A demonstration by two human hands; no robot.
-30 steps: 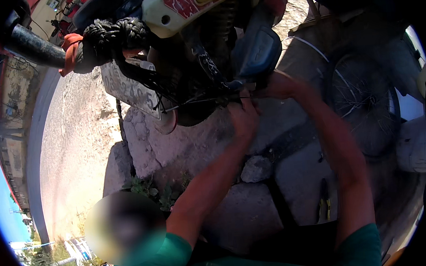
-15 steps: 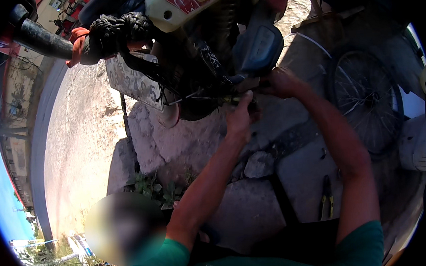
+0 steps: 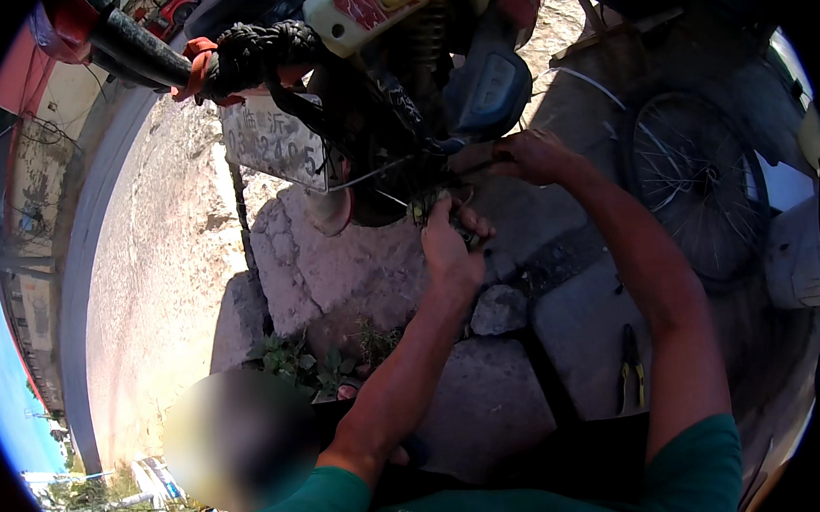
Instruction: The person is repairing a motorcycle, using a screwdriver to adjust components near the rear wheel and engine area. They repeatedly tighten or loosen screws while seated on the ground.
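A two-wheeled motor vehicle (image 3: 370, 21) with a beige and red panel fills the top of the view. Beneath its blue-grey part (image 3: 484, 94), my left hand (image 3: 452, 239) is closed round a small dark thing with yellow-green on it, mostly covered by the fingers. That thing meets the dark parts and a thin cable (image 3: 376, 175) at the vehicle's underside. Just to the right, my right hand (image 3: 538, 157) pinches a thin dark piece that points left toward the same spot. Shadow hides what exactly it is.
Pliers (image 3: 631, 369) with yellow-green handles lie on the stone paving by my right forearm. A spoked bicycle wheel (image 3: 699, 179) rests at the right. A loose stone (image 3: 499, 310) lies below my left hand. The vehicle's number plate (image 3: 274, 142) hangs at the left. A blurred person's head (image 3: 242, 439) is lower left.
My left hand has moved slightly left and down, away from my right hand, with its fingers more visible. My right hand has barely moved. The view of the vehicle has shifted a little.
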